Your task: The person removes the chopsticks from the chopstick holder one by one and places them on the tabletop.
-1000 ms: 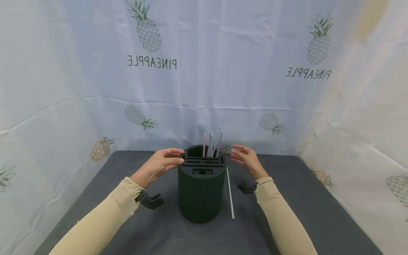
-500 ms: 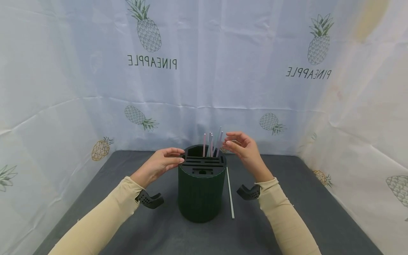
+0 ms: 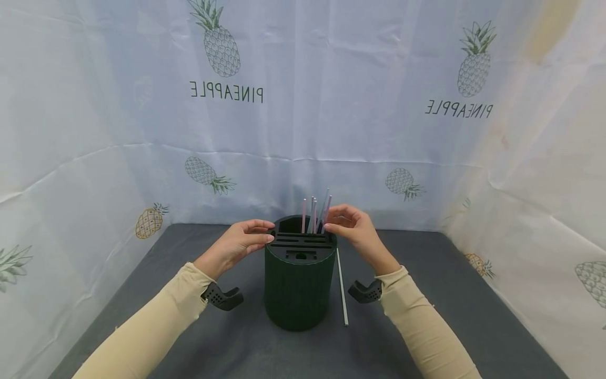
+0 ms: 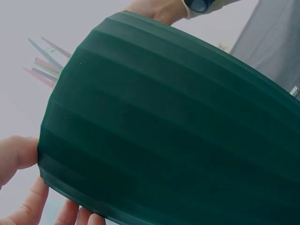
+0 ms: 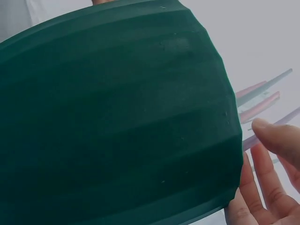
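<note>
A dark green ribbed knife holder stands upright on the table, its black top slotted. Several thin straw-like sticks, pink, blue and purple, rise from its rear opening. My left hand grips the holder at its left rim, thumb and fingertips spread along the edge. On the right side, my right hand is at the rim, with thumb and fingers apart around the purple stick. Whether they touch that stick cannot be seen clearly. One pale stick lies on the table just right of the holder.
A grey cloth covers the table. Pale curtains printed with pineapples hang behind and at both sides. A black wrist-camera mount juts from the left wrist, and another mount from the right.
My right hand has risen from right of the holder, then come left and down to the rim beside the purple stick. My left hand and the holder have stayed in place.
</note>
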{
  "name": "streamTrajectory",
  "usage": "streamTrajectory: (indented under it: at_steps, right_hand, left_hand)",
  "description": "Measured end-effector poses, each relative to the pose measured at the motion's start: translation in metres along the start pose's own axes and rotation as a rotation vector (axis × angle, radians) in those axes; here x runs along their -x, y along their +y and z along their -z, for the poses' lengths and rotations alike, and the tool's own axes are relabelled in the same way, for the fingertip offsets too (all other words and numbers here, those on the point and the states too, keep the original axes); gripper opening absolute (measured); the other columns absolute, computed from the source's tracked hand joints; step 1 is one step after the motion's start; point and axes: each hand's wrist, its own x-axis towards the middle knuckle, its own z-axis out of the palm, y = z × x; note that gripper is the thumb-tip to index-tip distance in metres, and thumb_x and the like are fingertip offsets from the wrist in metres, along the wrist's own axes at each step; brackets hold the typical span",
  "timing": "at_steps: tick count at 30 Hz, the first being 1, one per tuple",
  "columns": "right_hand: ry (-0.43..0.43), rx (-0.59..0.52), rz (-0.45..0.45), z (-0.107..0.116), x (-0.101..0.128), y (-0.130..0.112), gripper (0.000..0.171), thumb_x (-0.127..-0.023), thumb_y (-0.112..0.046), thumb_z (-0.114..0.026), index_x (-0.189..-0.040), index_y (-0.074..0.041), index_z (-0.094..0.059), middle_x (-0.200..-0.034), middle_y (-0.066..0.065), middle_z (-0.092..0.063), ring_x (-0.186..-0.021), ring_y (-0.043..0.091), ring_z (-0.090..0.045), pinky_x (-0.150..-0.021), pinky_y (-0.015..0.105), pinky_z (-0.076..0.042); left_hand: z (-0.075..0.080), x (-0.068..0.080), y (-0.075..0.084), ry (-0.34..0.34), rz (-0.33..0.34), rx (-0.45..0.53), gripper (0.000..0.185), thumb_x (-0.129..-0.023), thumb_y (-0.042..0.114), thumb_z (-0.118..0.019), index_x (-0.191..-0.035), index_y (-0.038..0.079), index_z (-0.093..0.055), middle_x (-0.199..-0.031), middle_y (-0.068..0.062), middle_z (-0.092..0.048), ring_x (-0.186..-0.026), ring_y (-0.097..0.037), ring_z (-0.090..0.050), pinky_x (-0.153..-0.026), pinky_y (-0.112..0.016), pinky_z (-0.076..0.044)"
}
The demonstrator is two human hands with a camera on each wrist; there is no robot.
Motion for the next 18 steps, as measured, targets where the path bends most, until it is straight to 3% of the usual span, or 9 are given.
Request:
streamTrajectory:
  at_steps: [5,12,18]
  right_hand:
    - [-0.006,0.053,-0.018,-0.001,-0.001,-0.003,0.029,-0.087,-0.01,-0.072,-0.112,0.0,-0.06,-0.107,0.0,-0.065,-0.1,0.015,-0.065,-0.085,0.029,-0.054]
    - [-0.016,0.116,-0.028,-0.002,-0.005,-0.008,0.021,-0.088,-0.008,-0.071,-0.105,-0.001,-0.062,-0.107,0.004,-0.066,-0.097,0.014,-0.066,-0.084,0.029,-0.056]
    - [0.005,0.054,0.041,0.003,-0.011,-0.027,0.015,-0.088,-0.005,-0.069,-0.102,-0.004,-0.063,-0.102,0.001,-0.068,-0.092,0.012,-0.067,-0.085,0.034,-0.058]
  left_hand:
    - [0.0,0.0,0.0,0.003,-0.003,0.003,0.048,-0.092,0.008,-0.065,-0.136,0.0,-0.049,-0.14,-0.018,-0.042,-0.123,-0.026,-0.051,-0.111,-0.045,-0.038]
    - [0.0,0.0,0.0,0.001,-0.006,0.006,0.047,-0.092,0.008,-0.065,-0.136,-0.001,-0.049,-0.14,-0.018,-0.042,-0.12,-0.025,-0.052,-0.111,-0.046,-0.039]
    - [0.001,0.0,0.0,-0.005,-0.005,0.009,0.047,-0.092,0.008,-0.064,-0.136,0.0,-0.048,-0.141,-0.018,-0.042,-0.121,-0.024,-0.052,-0.111,-0.046,-0.038]
